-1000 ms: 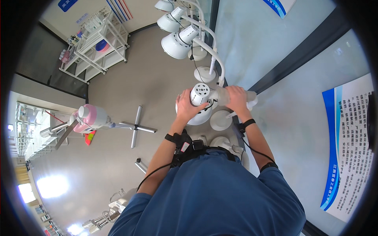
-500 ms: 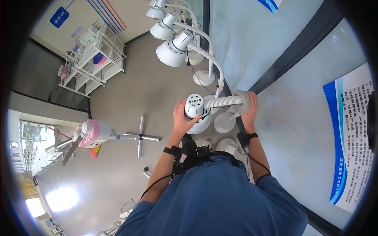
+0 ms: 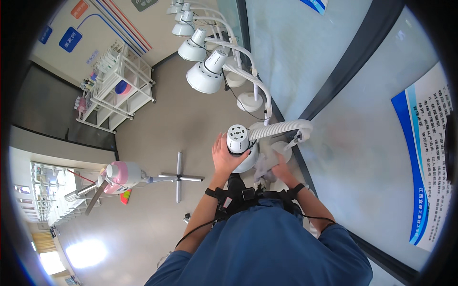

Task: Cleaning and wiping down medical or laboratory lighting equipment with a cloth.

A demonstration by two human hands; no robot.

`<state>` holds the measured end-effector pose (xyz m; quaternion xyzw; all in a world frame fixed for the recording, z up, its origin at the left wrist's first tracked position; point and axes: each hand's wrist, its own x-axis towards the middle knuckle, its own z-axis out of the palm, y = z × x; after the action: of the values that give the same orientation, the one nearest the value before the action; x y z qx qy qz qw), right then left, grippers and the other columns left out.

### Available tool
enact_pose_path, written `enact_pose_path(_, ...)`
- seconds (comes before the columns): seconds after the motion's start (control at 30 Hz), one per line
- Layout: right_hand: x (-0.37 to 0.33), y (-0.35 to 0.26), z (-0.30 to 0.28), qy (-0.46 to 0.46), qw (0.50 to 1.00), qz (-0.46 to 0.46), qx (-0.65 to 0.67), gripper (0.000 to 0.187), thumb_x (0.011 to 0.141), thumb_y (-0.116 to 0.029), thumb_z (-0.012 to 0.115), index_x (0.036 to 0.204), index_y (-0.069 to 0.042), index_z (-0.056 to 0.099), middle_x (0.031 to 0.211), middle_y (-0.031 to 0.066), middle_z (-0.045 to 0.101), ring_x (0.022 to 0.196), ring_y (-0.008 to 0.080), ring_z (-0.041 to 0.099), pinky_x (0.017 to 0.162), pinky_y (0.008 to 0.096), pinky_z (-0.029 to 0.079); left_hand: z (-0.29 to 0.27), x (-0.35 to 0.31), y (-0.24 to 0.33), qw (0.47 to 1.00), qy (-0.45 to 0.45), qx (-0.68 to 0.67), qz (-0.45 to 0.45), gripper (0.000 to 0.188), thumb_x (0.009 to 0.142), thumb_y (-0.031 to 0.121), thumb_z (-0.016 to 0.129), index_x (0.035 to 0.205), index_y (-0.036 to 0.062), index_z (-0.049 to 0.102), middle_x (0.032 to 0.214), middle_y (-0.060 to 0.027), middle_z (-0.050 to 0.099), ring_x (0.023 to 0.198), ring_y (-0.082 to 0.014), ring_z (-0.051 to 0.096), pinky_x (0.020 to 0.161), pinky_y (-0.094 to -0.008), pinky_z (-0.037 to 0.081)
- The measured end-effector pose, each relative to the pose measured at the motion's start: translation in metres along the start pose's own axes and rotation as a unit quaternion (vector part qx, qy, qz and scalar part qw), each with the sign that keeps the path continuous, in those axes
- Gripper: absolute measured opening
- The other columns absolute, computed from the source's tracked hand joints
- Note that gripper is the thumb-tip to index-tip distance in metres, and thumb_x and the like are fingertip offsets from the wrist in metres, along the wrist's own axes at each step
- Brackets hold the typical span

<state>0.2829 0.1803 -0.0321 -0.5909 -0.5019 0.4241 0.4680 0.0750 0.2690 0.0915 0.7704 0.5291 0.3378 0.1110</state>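
Note:
Right in front of me stands a white lamp (image 3: 237, 138) with a vented, cone-shaped head on a ribbed gooseneck (image 3: 281, 128). My left hand (image 3: 227, 156) grips the lamp head from its left side, fingers wrapped around the housing. Below the gooseneck, my right hand (image 3: 284, 173) holds a crumpled, pale grey cloth (image 3: 265, 166) just right of the lamp's shade. The hand is slightly smeared by motion. Whether the cloth touches the shade I cannot tell.
Several matching lamps (image 3: 206, 77) line the glass wall (image 3: 348, 143) ahead. A white trolley (image 3: 121, 106) with bottles stands at far left. Nearer on the left are a pink machine (image 3: 128, 177) and a cross-shaped metal stand base (image 3: 179, 178). A blue-and-white poster (image 3: 422, 162) hangs at right.
My right hand and the cloth have left the gooseneck's bend and come down toward my body, beside the shade. My left hand stays on the lamp head.

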Motion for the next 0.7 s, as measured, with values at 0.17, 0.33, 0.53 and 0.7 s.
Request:
enact_pose_path(0.17, 0.038, -0.065, 0.038, -0.025, 0.99, -0.107, 0.093, 0.063, 0.07, 0.005, 0.05, 0.132, 0.004, 0.04, 0.131, 0.023, 0.044, 0.124, 0.0281, 0.041, 0.103, 0.0361, 0.031, -0.001, 0.006, -0.005, 0.997, 0.066, -0.01, 0.03, 0.082, 0.054, 0.037, 0.084, 0.113, -0.0057, 0.048, 0.102, -0.0227, 0.06, 0.092, -0.0388, 0.06, 0.079, -0.0445, 0.049)
enact_pose_path(0.33, 0.084, -0.082, 0.022, -0.075, 0.961, 0.184, 0.193, 0.055, 0.071, 0.003, 0.047, 0.126, 0.007, 0.044, 0.117, 0.0206, 0.056, 0.11, 0.0268, 0.053, 0.094, 0.0336, 0.04, 0.008, 0.007, -0.008, 0.997, 0.038, -0.052, -0.034, 0.078, 0.056, 0.044, 0.081, 0.11, -0.0032, 0.052, 0.11, -0.0258, 0.058, 0.111, -0.0415, 0.052, 0.09, -0.0486, 0.043)
enact_pose_path(0.53, 0.062, -0.084, 0.027, -0.064, 0.995, -0.055, 0.054, 0.055, 0.071, 0.002, 0.047, 0.125, 0.006, 0.044, 0.118, 0.02, 0.056, 0.108, 0.0266, 0.054, 0.093, 0.0315, 0.04, 0.008, 0.009, -0.01, 0.997, 0.044, -0.051, -0.045, 0.082, 0.054, 0.042, 0.082, 0.113, -0.0064, 0.051, 0.11, -0.0261, 0.058, 0.111, -0.0407, 0.052, 0.09, -0.0478, 0.043)
enact_pose_path(0.7, 0.043, -0.06, 0.016, -0.061, 0.979, -0.193, 0.037, 0.058, 0.073, 0.0, 0.051, 0.13, 0.005, 0.04, 0.126, 0.0184, 0.051, 0.113, 0.025, 0.05, 0.095, 0.0308, 0.038, 0.012, -0.001, -0.005, 0.996, 0.044, -0.058, -0.043, 0.081, 0.054, 0.041, 0.082, 0.112, -0.0054, 0.051, 0.115, -0.0269, 0.055, 0.111, -0.0409, 0.051, 0.092, -0.0482, 0.042)
